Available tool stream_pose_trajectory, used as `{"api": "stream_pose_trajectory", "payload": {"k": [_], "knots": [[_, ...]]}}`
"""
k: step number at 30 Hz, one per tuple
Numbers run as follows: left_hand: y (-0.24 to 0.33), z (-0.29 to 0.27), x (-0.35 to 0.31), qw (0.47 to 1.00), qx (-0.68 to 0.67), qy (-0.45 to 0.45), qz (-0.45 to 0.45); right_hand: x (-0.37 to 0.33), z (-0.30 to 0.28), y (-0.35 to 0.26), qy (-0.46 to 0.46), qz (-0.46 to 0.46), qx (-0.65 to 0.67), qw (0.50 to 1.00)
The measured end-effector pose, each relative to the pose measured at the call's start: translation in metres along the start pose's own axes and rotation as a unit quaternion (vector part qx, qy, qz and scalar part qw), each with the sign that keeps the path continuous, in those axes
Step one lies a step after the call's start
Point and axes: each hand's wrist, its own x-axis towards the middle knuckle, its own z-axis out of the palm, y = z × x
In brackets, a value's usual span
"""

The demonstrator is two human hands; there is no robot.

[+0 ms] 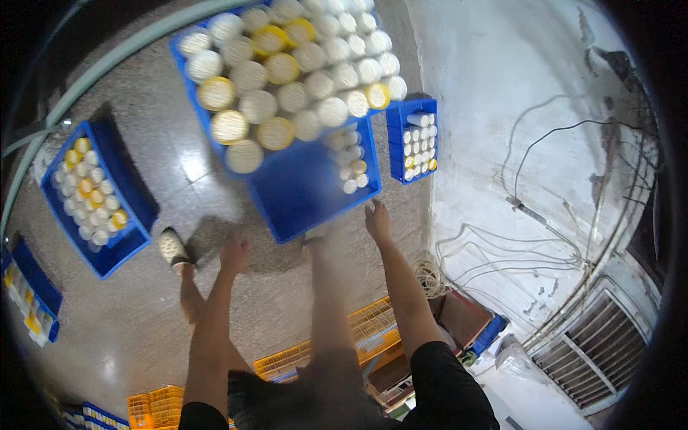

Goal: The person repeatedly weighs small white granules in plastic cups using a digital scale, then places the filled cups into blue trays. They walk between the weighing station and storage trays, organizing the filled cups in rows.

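Note:
My left hand (234, 252) hangs over the floor, left of the blue crate (287, 208). It is blurred, its fingers look bunched, and no object shows in it. My right hand (377, 221) is just below that crate's near right corner, with fingers slightly bent and apart and nothing in them. Whether it touches the corner I cannot tell. Stacked white round pieces (356, 170), one of them yellow, fill the crate's right side. Above its far part is a larger-looking blue crate (204, 129), packed with rows of white and yellow-rimmed round tubs (292, 97).
Blue crates with white and yellow tubs stand on the floor: one at left (136, 244), another at far left (54, 294), one by the wall (395, 147). Orange crates (376, 322) are behind my legs. Loose cables (494, 254) run along the white wall (487, 64).

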Motion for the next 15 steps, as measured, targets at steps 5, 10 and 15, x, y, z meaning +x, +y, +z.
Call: {"api": "stream_pose_trajectory", "payload": {"k": [5,10,15], "knots": [[0.020,0.100,0.163,0.970,-0.130,0.207,0.011,0.170,0.060,0.082,0.014,-0.041,-0.042,0.998],[0.012,0.122,0.185,0.936,-0.098,0.339,-0.011,0.237,0.093,0.101,-0.072,-0.045,-0.112,0.990],[0.039,0.143,0.092,0.931,-0.042,0.362,0.004,0.237,0.072,0.110,-0.074,-0.072,-0.102,0.989]]}}
